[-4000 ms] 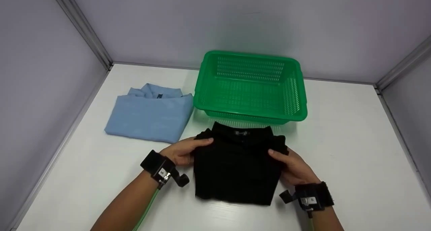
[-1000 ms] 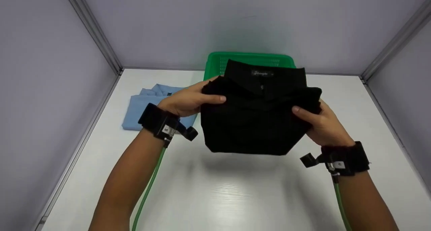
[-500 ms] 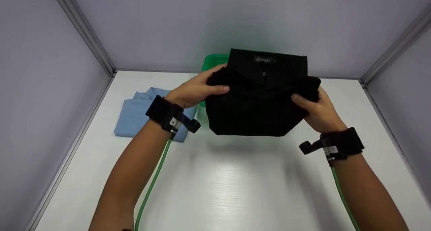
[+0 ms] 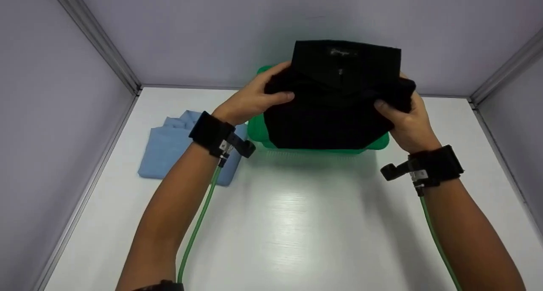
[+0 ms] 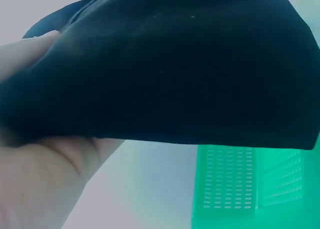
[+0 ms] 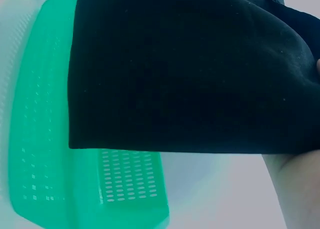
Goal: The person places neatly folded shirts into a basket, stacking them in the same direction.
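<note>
A folded black collared shirt (image 4: 326,121) is held up over the green basket (image 4: 257,130), covering most of it in the head view. My left hand (image 4: 254,96) grips the shirt's left side, thumb on top and fingers underneath. On the other side my right hand (image 4: 408,120) grips it the same way. The collar with its label points toward the back wall. Both wrist views show the shirt's dark cloth (image 5: 175,79) above the slotted basket wall (image 6: 130,176), with a gap between them in the head view hard to judge.
A folded light blue shirt (image 4: 167,149) lies on the white table (image 4: 280,236), left of the basket and partly behind my left wrist. Grey panels stand at the back (image 4: 203,32) and both sides. A green cable (image 4: 199,223) runs along each forearm.
Both hands have lifted the black shirt off the table and carried it forward, away from my body, until it is over the basket. The blue shirt and basket stay in place.
</note>
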Tool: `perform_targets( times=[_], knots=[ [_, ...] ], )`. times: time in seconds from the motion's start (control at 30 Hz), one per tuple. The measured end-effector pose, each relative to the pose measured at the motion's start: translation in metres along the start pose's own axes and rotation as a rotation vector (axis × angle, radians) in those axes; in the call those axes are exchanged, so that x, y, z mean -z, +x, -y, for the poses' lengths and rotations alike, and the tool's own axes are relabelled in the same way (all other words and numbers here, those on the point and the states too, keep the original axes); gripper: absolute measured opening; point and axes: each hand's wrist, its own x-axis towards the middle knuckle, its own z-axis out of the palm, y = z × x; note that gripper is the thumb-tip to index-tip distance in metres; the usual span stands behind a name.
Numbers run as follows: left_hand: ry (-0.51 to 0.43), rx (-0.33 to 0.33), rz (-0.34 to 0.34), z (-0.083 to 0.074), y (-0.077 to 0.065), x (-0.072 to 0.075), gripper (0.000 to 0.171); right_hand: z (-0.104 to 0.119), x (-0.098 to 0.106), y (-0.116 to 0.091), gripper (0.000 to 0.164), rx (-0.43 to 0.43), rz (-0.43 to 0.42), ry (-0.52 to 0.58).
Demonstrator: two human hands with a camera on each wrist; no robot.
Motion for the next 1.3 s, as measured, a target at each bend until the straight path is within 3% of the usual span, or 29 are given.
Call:
perform_targets(
  times=[0.13,0.43,0.6,0.77,0.9,1.03,1.3],
  knots=[
    [0.012,-0.029,-0.005,0.000,-0.003,-0.001,0.082,0.003,-0.003,-0.002,0.063,0.017,0.010,0.011],
    [0.035,-0.032,-0.018,0.011,-0.015,-0.009,0.078,0.003,-0.009,-0.013,0.064,-0.048,-0.052,-0.158],
    [0.043,-0.051,-0.019,0.010,-0.020,-0.011,0.077,0.005,-0.011,-0.019,0.063,-0.059,-0.051,-0.189],
    [0.127,-0.102,-0.014,0.002,-0.020,-0.014,0.076,0.006,-0.011,-0.021,0.065,-0.032,-0.045,-0.152],
    [0.204,-0.111,0.008,0.003,-0.021,-0.017,0.073,0.002,-0.011,-0.022,0.064,-0.053,-0.051,-0.204],
    [0.183,-0.057,0.022,0.015,-0.022,-0.018,0.074,-0.005,-0.013,-0.026,0.062,-0.141,-0.069,-0.262],
    [0.066,0.118,-0.013,0.043,-0.029,-0.019,0.080,-0.015,-0.020,-0.032,0.070,-0.350,-0.049,-0.235]
  ],
)
